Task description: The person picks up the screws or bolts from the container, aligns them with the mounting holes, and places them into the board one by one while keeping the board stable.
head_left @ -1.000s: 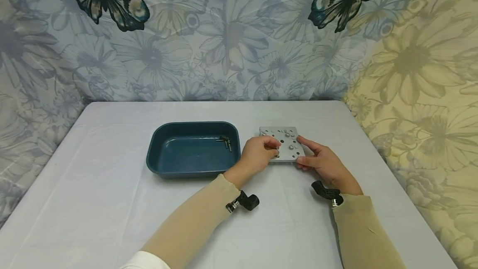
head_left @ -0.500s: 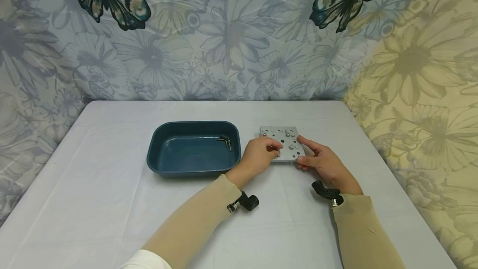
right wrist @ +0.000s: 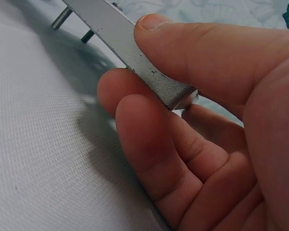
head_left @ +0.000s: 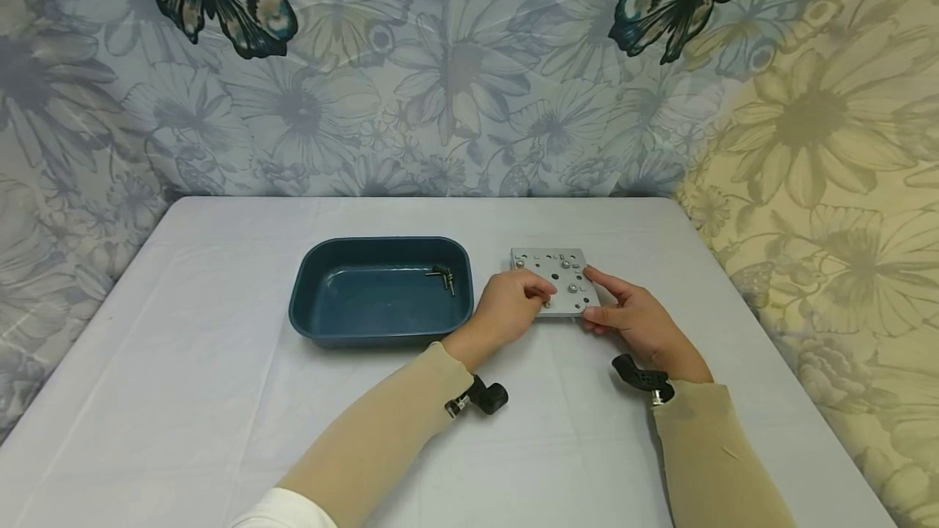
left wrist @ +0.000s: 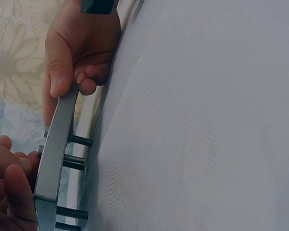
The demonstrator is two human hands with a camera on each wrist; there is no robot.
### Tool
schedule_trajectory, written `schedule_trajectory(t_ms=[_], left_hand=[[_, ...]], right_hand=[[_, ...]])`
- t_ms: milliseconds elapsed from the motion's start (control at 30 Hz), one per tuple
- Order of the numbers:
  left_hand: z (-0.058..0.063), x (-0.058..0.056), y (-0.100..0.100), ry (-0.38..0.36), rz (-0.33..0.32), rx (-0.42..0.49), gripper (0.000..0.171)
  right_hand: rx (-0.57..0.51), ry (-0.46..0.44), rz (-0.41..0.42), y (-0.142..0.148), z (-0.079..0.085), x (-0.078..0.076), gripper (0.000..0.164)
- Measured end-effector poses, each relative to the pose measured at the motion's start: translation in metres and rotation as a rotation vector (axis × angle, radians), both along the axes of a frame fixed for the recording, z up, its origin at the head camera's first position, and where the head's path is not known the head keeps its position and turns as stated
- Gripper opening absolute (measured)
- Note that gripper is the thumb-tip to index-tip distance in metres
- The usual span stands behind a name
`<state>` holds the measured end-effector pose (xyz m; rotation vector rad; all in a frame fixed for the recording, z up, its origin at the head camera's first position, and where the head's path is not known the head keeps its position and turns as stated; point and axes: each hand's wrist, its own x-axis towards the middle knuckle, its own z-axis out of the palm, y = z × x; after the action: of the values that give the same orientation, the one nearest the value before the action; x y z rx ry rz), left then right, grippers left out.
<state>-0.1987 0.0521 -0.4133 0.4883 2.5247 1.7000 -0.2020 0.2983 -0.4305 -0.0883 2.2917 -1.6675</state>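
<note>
A silvery metal plate (head_left: 557, 279) with drilled holes and several screws in it sits at the table's right half. My right hand (head_left: 634, 316) holds its right edge, thumb (right wrist: 183, 53) on the near side face and fingers curled beneath the corner. At the plate's near left corner, my left hand (head_left: 509, 304) has its thumb and fingers bent together round the top of a screw (head_left: 547, 304), mostly hidden by the fingertips. In the left wrist view, threaded screw shanks (left wrist: 72, 212) stick out of the plate's underside, holding it off the cloth.
A dark teal tray (head_left: 315, 328) stands left of the plate, with several loose screws (head_left: 443, 277) at its right end. White cloth (head_left: 220, 365) covers the table. Patterned fabric (head_left: 440, 104) hangs behind and at the sides.
My left fingers have shifted slightly at the near left corner, and the screw there appears lower in the plate. My right hand, the plate and the tray stay in place.
</note>
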Motion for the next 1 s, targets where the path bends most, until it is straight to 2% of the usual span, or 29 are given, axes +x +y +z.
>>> schedule_trajectory(t_ms=[67,167,233,333,467,567,700,833,1000], left_hand=[[0.002,0.002,0.0,-0.13,0.009,0.171,0.016],[0.012,0.008,-0.002,-0.324,0.063,0.488,0.019],[0.022,0.013,-0.006,-0.391,0.103,0.646,0.022],[0.039,0.016,-0.019,-0.416,0.165,0.766,0.022],[0.057,0.007,-0.048,-0.396,0.226,0.827,0.023],[0.066,-0.002,-0.076,-0.383,0.251,0.778,0.026],[0.067,-0.011,-0.11,-0.393,0.234,0.596,0.03],[0.057,-0.018,-0.132,-0.406,0.177,0.409,0.032],[0.036,-0.022,-0.143,-0.421,0.116,0.152,0.031]], right_hand=[[0.005,-0.005,-0.002,0.0,0.0,0.0,0.087],[0.012,-0.013,-0.004,-0.001,-0.001,0.0,0.087],[0.009,-0.014,-0.004,-0.001,-0.001,0.0,0.088],[-0.008,-0.008,0.004,-0.001,-0.001,0.0,0.088],[-0.042,-0.004,0.019,0.001,-0.001,0.001,0.087],[-0.041,-0.001,0.026,0.003,-0.002,0.0,0.086],[-0.01,0.015,0.022,0.004,-0.001,0.0,0.085],[-0.002,0.029,0.018,0.003,0.0,0.0,0.086],[-0.038,0.015,0.023,0.002,-0.002,0.0,0.086]])
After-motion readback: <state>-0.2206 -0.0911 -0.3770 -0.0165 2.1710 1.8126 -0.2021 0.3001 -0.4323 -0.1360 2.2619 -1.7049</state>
